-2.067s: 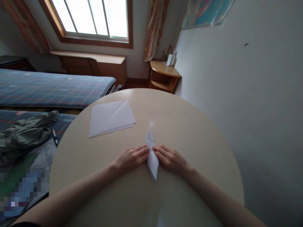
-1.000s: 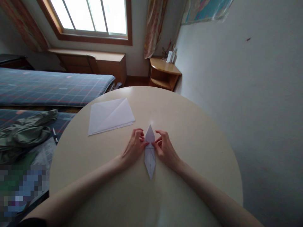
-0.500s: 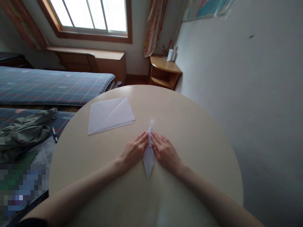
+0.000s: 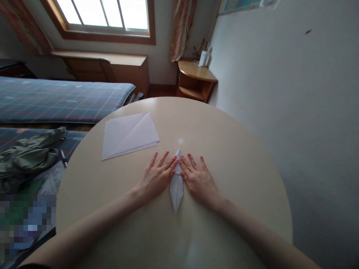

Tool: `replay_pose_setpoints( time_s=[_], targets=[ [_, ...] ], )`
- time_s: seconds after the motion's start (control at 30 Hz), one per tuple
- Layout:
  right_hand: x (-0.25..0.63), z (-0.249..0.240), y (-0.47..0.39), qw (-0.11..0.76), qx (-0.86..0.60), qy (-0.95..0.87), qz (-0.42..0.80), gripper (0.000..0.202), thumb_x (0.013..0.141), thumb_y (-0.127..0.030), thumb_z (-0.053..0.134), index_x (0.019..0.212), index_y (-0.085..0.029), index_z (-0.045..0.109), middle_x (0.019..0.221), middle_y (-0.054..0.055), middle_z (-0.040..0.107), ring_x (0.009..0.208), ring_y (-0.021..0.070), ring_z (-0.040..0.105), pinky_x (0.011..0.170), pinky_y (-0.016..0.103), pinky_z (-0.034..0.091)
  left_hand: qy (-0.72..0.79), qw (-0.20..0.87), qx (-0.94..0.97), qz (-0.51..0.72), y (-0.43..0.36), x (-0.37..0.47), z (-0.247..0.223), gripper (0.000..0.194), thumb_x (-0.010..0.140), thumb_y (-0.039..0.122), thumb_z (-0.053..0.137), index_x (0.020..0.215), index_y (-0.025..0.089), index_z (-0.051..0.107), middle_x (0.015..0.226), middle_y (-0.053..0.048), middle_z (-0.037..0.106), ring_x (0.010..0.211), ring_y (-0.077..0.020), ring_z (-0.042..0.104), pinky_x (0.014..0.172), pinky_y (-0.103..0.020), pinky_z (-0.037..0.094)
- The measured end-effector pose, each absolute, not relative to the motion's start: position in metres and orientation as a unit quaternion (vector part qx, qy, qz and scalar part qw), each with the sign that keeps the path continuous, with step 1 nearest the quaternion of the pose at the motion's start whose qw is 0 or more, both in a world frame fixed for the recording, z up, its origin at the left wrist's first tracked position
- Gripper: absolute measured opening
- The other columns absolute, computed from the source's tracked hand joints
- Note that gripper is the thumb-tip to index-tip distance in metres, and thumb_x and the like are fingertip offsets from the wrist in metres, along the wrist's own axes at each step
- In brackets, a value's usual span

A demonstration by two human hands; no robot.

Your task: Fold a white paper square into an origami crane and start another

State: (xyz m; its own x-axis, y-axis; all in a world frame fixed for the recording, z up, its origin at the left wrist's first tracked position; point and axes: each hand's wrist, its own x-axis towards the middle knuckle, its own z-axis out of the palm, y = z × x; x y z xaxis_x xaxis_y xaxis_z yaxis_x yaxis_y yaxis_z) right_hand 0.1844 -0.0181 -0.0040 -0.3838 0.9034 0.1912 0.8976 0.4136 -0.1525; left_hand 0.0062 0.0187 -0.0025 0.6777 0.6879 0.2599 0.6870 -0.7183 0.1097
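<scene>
A narrow folded white paper (image 4: pixel 176 190), pointed at both ends, lies on the round table (image 4: pixel 230 149) with its long axis toward me. My left hand (image 4: pixel 159 172) rests along its left edge, fingers spread and fingertips on the upper part. On the opposite edge is my right hand (image 4: pixel 198 177), its fingers spread too, index fingertip touching the paper near the far point. Both hands lie fairly flat, and they partly cover the paper's sides. The near half of the paper shows fully, with a crease down its middle.
Several white sheets (image 4: pixel 130 134) with a diagonal crease lie at the table's far left. A plaid mattress (image 4: pixel 64 99) stands beyond the left edge, with rumpled green cloth (image 4: pixel 30 153) nearer. A corner shelf (image 4: pixel 196 71) is behind the table, and a white wall (image 4: pixel 280 93) runs along the right.
The fingers of both hands have spread apart; before, they were held together along the paper's edges. The paper stays in place between them. The camera view has shifted slightly.
</scene>
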Motion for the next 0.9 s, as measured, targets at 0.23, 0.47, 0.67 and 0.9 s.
replay_pose_setpoints(
  time_s=[0.23,0.47,0.67,0.9],
  targets=[
    [0.183,-0.005,-0.018,0.139,-0.575,-0.804,0.066,0.048,0.091,-0.025,0.037,0.138,-0.024,0.032,0.143,0.002,0.033,0.136,0.0256,0.017,0.107,0.06,0.014,0.406,0.035,0.901,0.152,0.016,0.006,-0.007,0.04,0.094,0.029,0.037,0.134,0.024,0.042,0.135,-0.003,0.046,0.132,-0.0272,0.029,0.109,-0.058,0.013],
    [0.183,-0.005,-0.017,0.176,-0.577,-0.794,0.074,0.044,0.092,-0.028,0.037,0.136,-0.026,0.036,0.139,0.003,0.04,0.135,0.0252,0.021,0.106,0.061,0.014,0.425,0.069,0.884,0.182,0.016,0.01,-0.008,0.038,0.093,0.031,0.041,0.131,0.028,0.045,0.132,-0.001,0.05,0.132,-0.0258,0.032,0.109,-0.058,0.011],
    [0.181,-0.009,-0.013,0.19,-0.58,-0.789,0.074,0.045,0.088,-0.022,0.042,0.133,-0.029,0.043,0.143,0.002,0.034,0.137,0.0289,0.014,0.104,0.064,0.014,0.426,0.083,0.88,0.192,0.021,0.01,-0.008,0.036,0.09,0.031,0.048,0.126,0.033,0.05,0.131,0.0,0.051,0.132,-0.0291,0.029,0.105,-0.064,0.013],
    [0.181,-0.018,-0.004,0.201,-0.62,-0.755,0.07,0.056,0.086,-0.024,0.042,0.14,-0.015,0.03,0.149,0.012,0.015,0.138,0.0278,0.003,0.107,0.056,0.015,0.422,0.03,0.89,0.168,0.024,0.008,-0.009,0.034,0.089,0.034,0.049,0.122,0.029,0.055,0.141,-0.006,0.039,0.135,-0.0304,0.023,0.106,-0.061,0.015]
  ],
)
